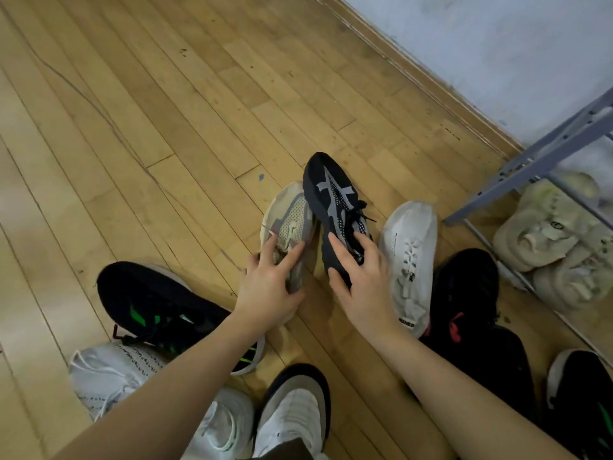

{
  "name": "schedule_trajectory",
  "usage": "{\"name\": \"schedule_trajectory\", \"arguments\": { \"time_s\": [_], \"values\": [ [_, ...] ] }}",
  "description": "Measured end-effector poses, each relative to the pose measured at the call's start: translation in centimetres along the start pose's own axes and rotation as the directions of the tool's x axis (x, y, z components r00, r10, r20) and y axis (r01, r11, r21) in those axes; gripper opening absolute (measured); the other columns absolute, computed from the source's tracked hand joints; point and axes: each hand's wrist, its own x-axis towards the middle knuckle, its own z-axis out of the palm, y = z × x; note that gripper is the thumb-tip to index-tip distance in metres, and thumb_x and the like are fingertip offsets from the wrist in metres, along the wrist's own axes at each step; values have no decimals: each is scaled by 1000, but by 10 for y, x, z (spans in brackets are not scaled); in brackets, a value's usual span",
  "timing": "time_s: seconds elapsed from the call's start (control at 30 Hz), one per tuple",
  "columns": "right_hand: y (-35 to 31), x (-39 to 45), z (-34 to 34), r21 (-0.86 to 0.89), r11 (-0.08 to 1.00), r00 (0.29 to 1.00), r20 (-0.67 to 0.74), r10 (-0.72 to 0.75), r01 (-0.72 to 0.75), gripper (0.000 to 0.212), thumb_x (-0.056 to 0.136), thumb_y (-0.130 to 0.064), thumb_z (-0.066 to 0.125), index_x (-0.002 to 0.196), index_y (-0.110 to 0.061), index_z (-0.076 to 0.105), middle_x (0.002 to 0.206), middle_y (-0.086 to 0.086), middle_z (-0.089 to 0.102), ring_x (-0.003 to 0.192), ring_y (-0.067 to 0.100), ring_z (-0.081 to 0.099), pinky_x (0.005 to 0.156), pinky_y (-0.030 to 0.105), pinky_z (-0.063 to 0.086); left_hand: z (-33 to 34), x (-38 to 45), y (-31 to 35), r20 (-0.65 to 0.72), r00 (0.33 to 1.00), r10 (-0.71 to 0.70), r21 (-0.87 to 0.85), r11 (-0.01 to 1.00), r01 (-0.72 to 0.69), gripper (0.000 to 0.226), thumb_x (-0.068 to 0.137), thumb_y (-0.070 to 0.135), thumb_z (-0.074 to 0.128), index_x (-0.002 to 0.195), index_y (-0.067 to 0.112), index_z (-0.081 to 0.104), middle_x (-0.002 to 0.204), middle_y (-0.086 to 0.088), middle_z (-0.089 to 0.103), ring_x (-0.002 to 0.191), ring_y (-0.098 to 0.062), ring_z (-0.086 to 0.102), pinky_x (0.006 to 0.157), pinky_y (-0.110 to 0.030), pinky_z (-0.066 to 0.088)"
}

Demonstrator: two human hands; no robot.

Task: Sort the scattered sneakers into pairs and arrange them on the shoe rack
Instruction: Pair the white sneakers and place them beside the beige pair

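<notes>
in the middle of the wooden floor point(166, 111) our left hand point(268, 287) holds a beige and grey sneaker point(292, 224) at its opening, with fingers curled round the heel end. our right hand point(360, 280) grips a black and grey sneaker point(331, 194) by its side, thumb on the sole and fingers on the laces. this shoe is tipped on its side, and its toe points to 12 o'clock. the two shoes touch each other.

just at 3 o'clock from our right hand lies a white sneaker point(409, 247), and next to it a black sneaker with red point(464, 293). at 8 o'clock from our left hand lies a black sneaker with green point(149, 300). at 6 o'clock, near us, are more white sneakers point(109, 373). the grey shoe rack point(530, 161) stands at 3 o'clock by the wall point(497, 44), with cream shoes point(544, 240) under it.
</notes>
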Motion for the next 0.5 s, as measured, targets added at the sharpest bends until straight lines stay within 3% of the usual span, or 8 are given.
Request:
{"name": "schedule_trajectory", "arguments": {
  "time_s": [0.2,0.37,0.5],
  "values": [
    [20,-26,-20,-131,989,995,-83,50,-61,49,91,-37,41,139,-31,37,137,16,41,120,38,43,93,54,41,-4,-10,25,-198,976,92,-144,982,-122,62,76,34,69,134,33,47,145,-12,36,118,-43,41,91,-55,41],
    [29,-50,-64,-115,986,984,-148,101,-118,48,93,-40,38,141,-33,36,141,14,38,125,39,39,94,55,35,-13,-15,65,-257,943,213,-175,949,-262,57,77,34,68,132,31,51,144,-11,38,122,-39,42,92,-55,42],
    [41,-88,-107,-81,978,956,-241,166,-190,48,93,-40,41,141,-32,38,141,11,40,125,36,42,96,55,38,-14,-27,109,-286,901,326,-223,892,-394,53,78,45,55,128,31,54,142,-10,41,122,-36,45,88,-55,46]
  ]
}}
